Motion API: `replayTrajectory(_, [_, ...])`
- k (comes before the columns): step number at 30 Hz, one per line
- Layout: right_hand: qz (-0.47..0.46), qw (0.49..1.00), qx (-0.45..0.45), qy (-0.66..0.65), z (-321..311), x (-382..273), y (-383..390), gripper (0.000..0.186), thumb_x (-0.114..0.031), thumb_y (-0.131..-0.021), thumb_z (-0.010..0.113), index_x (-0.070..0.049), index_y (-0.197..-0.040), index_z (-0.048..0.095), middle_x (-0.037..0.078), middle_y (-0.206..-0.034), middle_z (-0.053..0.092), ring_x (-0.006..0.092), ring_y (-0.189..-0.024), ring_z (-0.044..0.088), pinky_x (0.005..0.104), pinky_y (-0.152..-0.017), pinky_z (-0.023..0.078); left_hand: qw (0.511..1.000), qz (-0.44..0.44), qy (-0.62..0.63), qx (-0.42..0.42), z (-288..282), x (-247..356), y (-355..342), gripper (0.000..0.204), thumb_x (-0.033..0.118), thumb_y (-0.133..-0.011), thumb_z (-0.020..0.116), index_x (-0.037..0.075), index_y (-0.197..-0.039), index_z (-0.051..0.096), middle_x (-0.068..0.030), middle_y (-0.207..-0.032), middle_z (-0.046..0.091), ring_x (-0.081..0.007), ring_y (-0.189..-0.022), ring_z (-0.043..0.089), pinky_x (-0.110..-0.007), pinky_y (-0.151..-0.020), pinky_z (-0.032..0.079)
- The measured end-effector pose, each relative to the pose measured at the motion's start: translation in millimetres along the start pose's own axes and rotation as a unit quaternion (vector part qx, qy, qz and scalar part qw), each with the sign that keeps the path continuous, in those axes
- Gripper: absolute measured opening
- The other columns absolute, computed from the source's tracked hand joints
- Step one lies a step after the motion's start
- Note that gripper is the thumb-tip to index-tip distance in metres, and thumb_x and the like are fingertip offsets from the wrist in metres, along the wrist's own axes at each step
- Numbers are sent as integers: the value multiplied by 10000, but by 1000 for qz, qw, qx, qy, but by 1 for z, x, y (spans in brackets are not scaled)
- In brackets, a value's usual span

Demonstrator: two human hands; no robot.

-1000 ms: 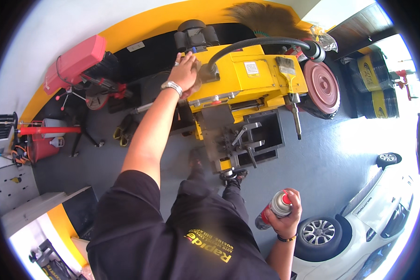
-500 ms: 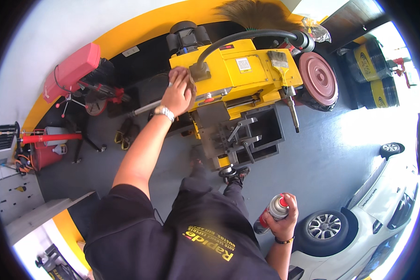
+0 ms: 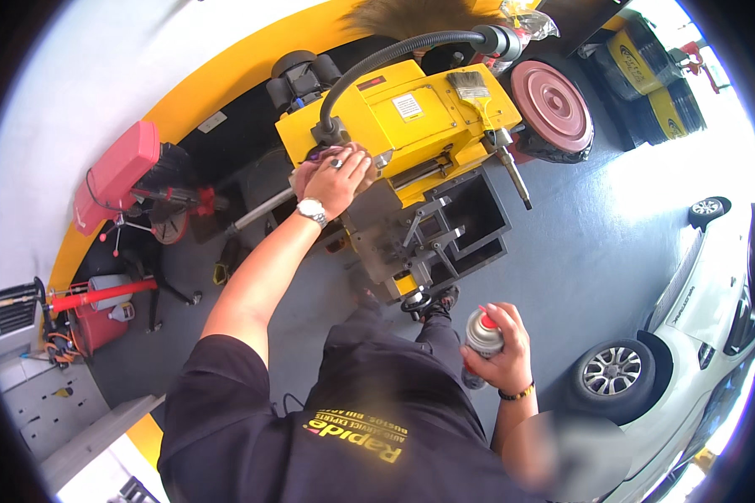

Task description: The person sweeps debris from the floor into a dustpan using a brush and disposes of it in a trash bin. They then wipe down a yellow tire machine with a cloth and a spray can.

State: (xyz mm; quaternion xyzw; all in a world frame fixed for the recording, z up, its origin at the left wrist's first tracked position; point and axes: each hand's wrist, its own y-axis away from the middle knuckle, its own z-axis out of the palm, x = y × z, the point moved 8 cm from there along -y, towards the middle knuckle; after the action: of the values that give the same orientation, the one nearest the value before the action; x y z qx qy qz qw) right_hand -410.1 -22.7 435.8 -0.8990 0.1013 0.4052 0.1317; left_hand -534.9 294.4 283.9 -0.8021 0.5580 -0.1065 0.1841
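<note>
A yellow brake-lathe-like machine [image 3: 369, 126] stands in front of me. My left hand [image 3: 337, 183], with a ring and a wristwatch, presses a pinkish rag [image 3: 307, 174] against its near left corner, just below the base of a black flexible hose [image 3: 394, 64]. Part of the rag is hidden under the palm and fingers. Away from the machine, my right hand [image 3: 510, 356] is wrapped around a spray can [image 3: 483, 337] with a red nozzle, its index finger at the top. The can is tilted, and its lower part is partly covered by the fingers.
A paintbrush [image 3: 471, 87] lies on the machine's top, near its protruding metal spindle [image 3: 512, 172]. Beyond stands a lidded reddish bin [image 3: 554, 105]. Black-and-yellow drums [image 3: 633, 63] are at the far right, a white car [image 3: 688, 369] nearer right. A red toolbox-like machine [image 3: 117, 176] sits left.
My left hand has shifted down and right over the machine's corner, pressing the rag lower. My right hand has raised the spray can slightly. The whole view has also shifted.
</note>
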Motion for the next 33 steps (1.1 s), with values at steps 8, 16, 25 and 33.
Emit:
replayTrajectory(8, [-33, 998, -32, -44, 40, -33, -54, 720, -99, -649, 804, -116, -1317, 536, 164, -1139, 594, 337, -952, 649, 399, -807, 553, 990, 33, 128, 49, -3, 15, -76, 266, 82, -819, 601, 88, -1085, 610, -103, -1250, 615, -246, -1197, 560, -401, -1011, 446])
replayTrajectory(16, [31, 992, 14, -119, 20, 16, -25, 847, -92, -680, 819, -74, -1402, 378, 201, -1226, 555, 367, -1098, 587, 439, -927, 489, 979, -180, -28, -85, 13, -1, -92, 445, 392, -904, 604, 70, -1210, 637, -169, -1349, 547, -342, -1344, 428, -525, -1080, 347])
replayTrajectory(25, [37, 996, 56, -52, -76, 108, 1, 842, -103, -661, 820, -27, -1377, 384, 235, -1167, 565, 373, -1047, 579, 444, -910, 480, 902, -343, 203, -167, 134, 109, -211, 421, 436, -881, 641, 34, -996, 682, -194, -988, 706, -365, -963, 665, -455, -840, 533])
replayTrajectory(33, [95, 989, 113, -27, -177, 213, 55, 758, -121, -695, 806, -53, -1347, 425, 201, -1216, 530, 329, -1055, 565, 431, -925, 466, 769, -586, 225, -119, 226, 80, -254, 404, 373, -809, 725, 15, -997, 707, -210, -1023, 711, -354, -992, 683, -437, -858, 545])
